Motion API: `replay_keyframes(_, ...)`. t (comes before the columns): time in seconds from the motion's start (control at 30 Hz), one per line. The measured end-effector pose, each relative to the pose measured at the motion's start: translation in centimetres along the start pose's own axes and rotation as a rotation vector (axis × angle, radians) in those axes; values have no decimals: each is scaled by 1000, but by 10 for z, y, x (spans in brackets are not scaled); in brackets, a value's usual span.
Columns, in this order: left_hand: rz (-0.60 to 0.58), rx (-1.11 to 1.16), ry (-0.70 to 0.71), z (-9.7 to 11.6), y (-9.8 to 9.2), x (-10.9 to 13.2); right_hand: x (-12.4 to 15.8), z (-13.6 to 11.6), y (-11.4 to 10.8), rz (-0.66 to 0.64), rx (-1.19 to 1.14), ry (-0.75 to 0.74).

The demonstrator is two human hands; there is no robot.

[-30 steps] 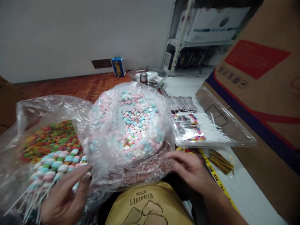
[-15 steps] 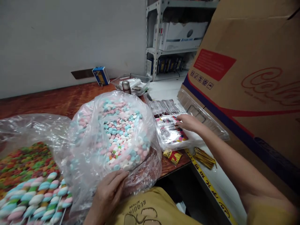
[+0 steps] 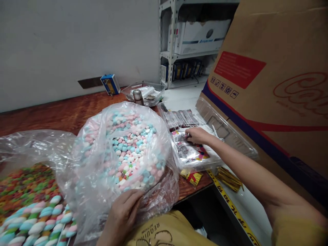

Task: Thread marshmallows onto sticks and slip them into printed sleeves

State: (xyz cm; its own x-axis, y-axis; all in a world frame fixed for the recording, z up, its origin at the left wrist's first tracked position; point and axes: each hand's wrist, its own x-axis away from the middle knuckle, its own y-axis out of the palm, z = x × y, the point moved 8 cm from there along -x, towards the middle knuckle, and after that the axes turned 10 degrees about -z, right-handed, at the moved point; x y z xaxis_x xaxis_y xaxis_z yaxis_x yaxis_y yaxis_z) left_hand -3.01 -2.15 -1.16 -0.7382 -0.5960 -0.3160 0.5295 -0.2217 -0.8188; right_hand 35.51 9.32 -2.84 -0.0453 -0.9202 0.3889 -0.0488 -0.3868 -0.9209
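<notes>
My left hand (image 3: pixel 123 215) rests at the near edge of a clear plastic bag of small pink, blue and white candies (image 3: pixel 133 150), its fingers curled on the plastic. I have stretched my right hand (image 3: pixel 197 135) out over a clear plastic tray (image 3: pixel 230 140), fingers pinched together on one of the small printed packets (image 3: pixel 191 153) lying in it. Dark packets (image 3: pixel 181 118) and white sticks lie further back in the tray.
At left are twisted pastel marshmallow sticks (image 3: pixel 38 222) and a bag of multicoloured candies (image 3: pixel 23 184). Gold twist ties (image 3: pixel 228 177) lie by the tray. A big cardboard box (image 3: pixel 269 85) leans at right. A blue box (image 3: pixel 110 84), a clear container (image 3: pixel 146 92) and a metal shelf (image 3: pixel 176 51) stand behind.
My right hand left the near edge of the candy bag and reached right into the tray. My left hand moved from the marshmallow sticks to the candy bag's near edge.
</notes>
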Motion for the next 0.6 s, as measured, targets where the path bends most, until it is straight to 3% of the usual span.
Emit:
replay_keyframes(0.27, 7, 2, -6, 1, 2, -5, 16, 39, -24, 143, -231, 146)
replay_keyframes(0.47, 3, -50, 41, -2, 5, 3, 38, 72, -38, 325, -599, 228)
replay_keyframes(0.6, 166, -129, 78, 9, -19, 12, 52, 80, -37, 434, -914, 249)
